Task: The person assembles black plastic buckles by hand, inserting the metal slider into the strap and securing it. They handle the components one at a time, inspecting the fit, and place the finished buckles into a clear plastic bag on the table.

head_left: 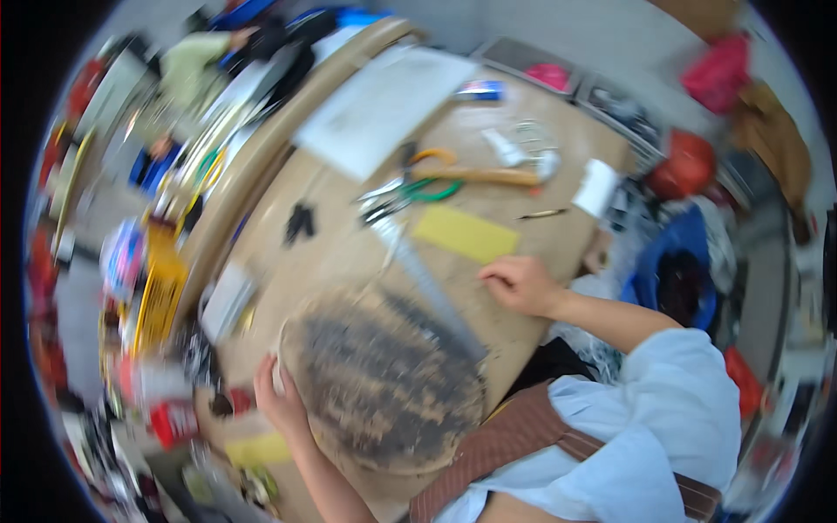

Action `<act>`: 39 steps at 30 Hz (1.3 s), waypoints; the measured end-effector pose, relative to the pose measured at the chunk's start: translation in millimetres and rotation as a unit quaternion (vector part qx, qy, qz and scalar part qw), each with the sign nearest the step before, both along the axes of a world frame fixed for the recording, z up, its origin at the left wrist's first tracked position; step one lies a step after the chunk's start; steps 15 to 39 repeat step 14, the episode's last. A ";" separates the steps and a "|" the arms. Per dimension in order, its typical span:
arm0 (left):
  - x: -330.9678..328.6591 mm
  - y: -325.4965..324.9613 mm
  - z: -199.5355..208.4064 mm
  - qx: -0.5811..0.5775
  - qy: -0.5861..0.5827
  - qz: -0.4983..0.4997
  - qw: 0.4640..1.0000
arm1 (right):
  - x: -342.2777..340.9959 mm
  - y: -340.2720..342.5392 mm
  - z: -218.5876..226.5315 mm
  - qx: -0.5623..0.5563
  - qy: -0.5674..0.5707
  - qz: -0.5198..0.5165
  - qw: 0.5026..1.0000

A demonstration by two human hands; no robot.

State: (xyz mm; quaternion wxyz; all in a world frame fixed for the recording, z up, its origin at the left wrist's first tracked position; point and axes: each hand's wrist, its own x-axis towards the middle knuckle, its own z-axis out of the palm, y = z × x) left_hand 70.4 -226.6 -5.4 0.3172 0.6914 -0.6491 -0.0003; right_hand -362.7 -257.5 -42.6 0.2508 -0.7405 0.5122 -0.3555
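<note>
A worn, roughly oval board (384,383), its top stained dark over tan, lies on the table close in front of me. My left hand (281,397) is at the board's left rim, thumb and fingers somewhat apart; blur hides how firmly it touches. Right of the board, my right hand (519,286) hovers over or rests on the table with curled fingers. Whatever they may hold cannot be made out. Just beyond that hand lies a yellow rectangular sheet (466,234). A metal ruler (432,288) runs from near the scissors down to the board's right side.
Green-handled scissors (433,190), orange-handled scissors (433,157), a wooden-handled tool (488,176) and a pen (542,213) lie farther back. A white sheet (384,105) covers the far table. Grey trays (523,63) line the back; a yellow basket (161,292) stands left, a blue bag (667,261) right.
</note>
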 end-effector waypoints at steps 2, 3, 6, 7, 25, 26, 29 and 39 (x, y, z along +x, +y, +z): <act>-15.5 3.0 -11.3 0.022 0.016 -0.033 0.999 | -0.1 0.1 0.2 -0.008 -0.005 0.000 1.000; -28.4 5.1 -10.2 0.040 0.016 -0.049 0.998 | -0.7 0.3 -1.8 -0.016 -0.011 0.003 1.000; -75.1 16.7 6.2 0.025 0.012 -0.103 0.994 | -3.6 3.1 -7.3 -0.010 -0.022 -0.005 1.000; -89.5 26.3 21.4 0.003 0.011 -0.139 0.990 | -3.8 3.9 -9.2 -0.008 -0.020 -0.009 1.000; -167.3 80.0 113.2 -0.553 0.183 -0.339 0.739 | 1.4 2.8 -5.7 0.014 -0.013 -0.002 1.000; -167.3 80.0 113.2 -0.553 0.183 -0.339 0.739 | 1.4 2.8 -5.7 0.014 -0.013 -0.002 1.000; -167.3 80.0 113.2 -0.553 0.183 -0.339 0.739 | 1.4 2.8 -5.7 0.014 -0.013 -0.002 1.000; -167.3 80.0 113.2 -0.553 0.183 -0.339 0.739 | 1.4 2.8 -5.7 0.014 -0.013 -0.002 1.000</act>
